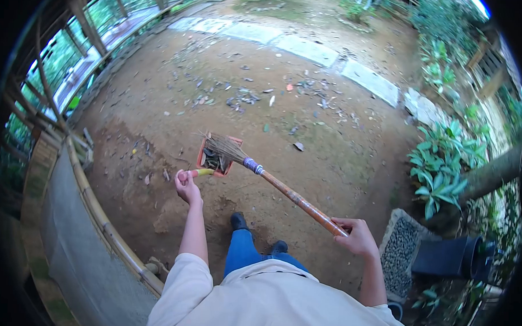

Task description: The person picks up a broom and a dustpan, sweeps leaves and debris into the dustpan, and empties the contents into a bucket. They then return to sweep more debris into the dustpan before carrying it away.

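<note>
My left hand [187,188] is closed round the yellow-green and pink handle of a reddish dustpan [237,141]. Dark dry leaves [214,161] lie in the pan. In my right hand [359,236] is the end of the long brown handle of a twig broom [294,197], which slants up and left across the view. A purple and white binding wraps the broom's neck. Its bristles overlap the far part of the dustpan, hiding some of the inside.
Scattered leaves [240,99] cover the bare soil ahead, before a row of stone slabs [308,49]. A bamboo-edged barrier [92,209] curves along the left. Leafy plants [442,163], a gravel patch [400,254] and a dark bin [448,257] stand on the right.
</note>
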The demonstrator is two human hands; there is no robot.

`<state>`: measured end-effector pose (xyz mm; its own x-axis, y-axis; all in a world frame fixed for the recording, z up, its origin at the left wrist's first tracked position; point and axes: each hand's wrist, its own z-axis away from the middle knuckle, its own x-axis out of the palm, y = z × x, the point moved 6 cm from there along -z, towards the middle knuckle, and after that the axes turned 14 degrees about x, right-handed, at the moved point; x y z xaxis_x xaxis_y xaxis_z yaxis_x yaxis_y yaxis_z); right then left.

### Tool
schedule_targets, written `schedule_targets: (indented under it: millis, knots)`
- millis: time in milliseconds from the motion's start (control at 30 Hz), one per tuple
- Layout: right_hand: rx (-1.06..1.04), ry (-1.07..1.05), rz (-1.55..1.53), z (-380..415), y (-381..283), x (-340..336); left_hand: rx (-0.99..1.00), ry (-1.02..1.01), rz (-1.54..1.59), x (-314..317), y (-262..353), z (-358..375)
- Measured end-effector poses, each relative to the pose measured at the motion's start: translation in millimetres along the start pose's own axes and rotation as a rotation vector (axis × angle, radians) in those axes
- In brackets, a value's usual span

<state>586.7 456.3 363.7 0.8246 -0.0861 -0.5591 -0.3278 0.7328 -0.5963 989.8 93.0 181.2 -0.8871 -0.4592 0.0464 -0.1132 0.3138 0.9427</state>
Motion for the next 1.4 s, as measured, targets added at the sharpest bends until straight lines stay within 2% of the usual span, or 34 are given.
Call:
schedule_targets:
  millis: [167,300,500,667,900,1133,1267,1400]
  knots:
    - [0.112,0.107,-0.191,64.4,87.9,-12.6,0.0,-0.172,0.078,72.7,2.4,54.4]
    - [0.216,0.214,-0.328,115.6,142.5,-14.0,-0.049,-0.39,0.081,146.2,39.1,106.0]
    - [0.395,0.379,-0.632,178.9,192.2,7.7,-0.018,-0.671,0.178,254.8,61.6,185.4]
    - [0.554,0.51,-0.903,220.5,197.1,41.7,0.007,-0.935,0.279,342.3,82.8,260.7]
    - [0.675,0.773,-1.15,248.6,162.4,93.8,0.048,-1.262,0.423,439.0,148.5,356.4]
    - [0.792,1.005,-1.357,270.5,125.3,150.2,0.025,-1.556,0.691,474.1,218.2,478.1]
    - [0.833,1.136,-1.445,282.0,116.0,178.7,-0.041,-1.71,0.819,461.1,259.5,556.2]
    - [0.839,1.264,-1.513,292.6,129.0,199.3,-0.008,-1.854,0.835,436.8,296.6,640.1]
